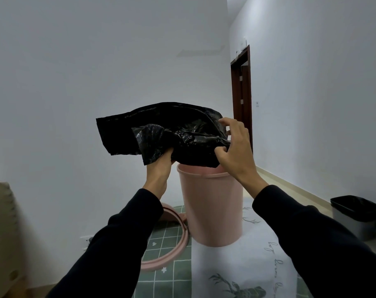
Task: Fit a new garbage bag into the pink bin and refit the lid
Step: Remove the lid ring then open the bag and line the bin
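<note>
Underfoot, so to speak, a green-checked cloth (172, 252) covers the table between white walls (96, 61). Upright on it stands the pink bin (212, 207), mouth up, its lid (172, 244) lying beside. Above, left hand (159, 168) and right hand (236, 149) clutch the crumpled black bag (161, 130), stretched sideways.

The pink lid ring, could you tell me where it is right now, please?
In the head view the pink lid ring lies off the bin on the green checked cloth, left of the pink bin.
</note>
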Available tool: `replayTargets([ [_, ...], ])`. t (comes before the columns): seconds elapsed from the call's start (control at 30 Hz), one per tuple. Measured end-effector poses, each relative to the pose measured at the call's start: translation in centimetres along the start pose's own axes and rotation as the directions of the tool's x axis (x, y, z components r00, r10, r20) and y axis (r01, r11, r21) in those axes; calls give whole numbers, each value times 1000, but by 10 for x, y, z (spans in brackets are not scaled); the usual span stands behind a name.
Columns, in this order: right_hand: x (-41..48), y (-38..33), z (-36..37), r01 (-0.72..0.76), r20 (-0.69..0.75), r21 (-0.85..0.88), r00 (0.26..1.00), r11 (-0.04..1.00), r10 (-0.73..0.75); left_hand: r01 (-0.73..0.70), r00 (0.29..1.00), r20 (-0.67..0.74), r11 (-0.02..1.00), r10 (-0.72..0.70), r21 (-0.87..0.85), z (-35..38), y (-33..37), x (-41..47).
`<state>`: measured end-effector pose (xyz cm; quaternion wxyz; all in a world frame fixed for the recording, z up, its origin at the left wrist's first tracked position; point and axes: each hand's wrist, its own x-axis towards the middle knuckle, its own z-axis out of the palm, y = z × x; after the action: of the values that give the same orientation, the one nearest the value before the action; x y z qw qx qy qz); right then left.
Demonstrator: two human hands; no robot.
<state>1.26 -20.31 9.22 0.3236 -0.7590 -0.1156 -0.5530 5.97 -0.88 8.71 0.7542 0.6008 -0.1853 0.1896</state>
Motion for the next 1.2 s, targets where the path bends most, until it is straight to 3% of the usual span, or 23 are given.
replayTargets([
  [0.37,-2,7,1,-42,101,54,994,998,36,-22,1000,5,999,22,-27,-4,3,9],
  [0.57,-1,16,1,-116,162,34,981,993,109,51,998,-28,998,-50,31,-9,-7,22],
  [0.77,-5,27,4,-172,174,36,971,984,163,-3,1000,-29,992,7,128,-10,-11,26],
  [0.97,-6,34,5,-214,209,45,957,976,200,-45,999,13,981,43,190,-9,-8,22],
  [1.2,-8,36,2,-213,220,23,954,977,203,-138,979,178,969,102,204,-5,-6,18],
])
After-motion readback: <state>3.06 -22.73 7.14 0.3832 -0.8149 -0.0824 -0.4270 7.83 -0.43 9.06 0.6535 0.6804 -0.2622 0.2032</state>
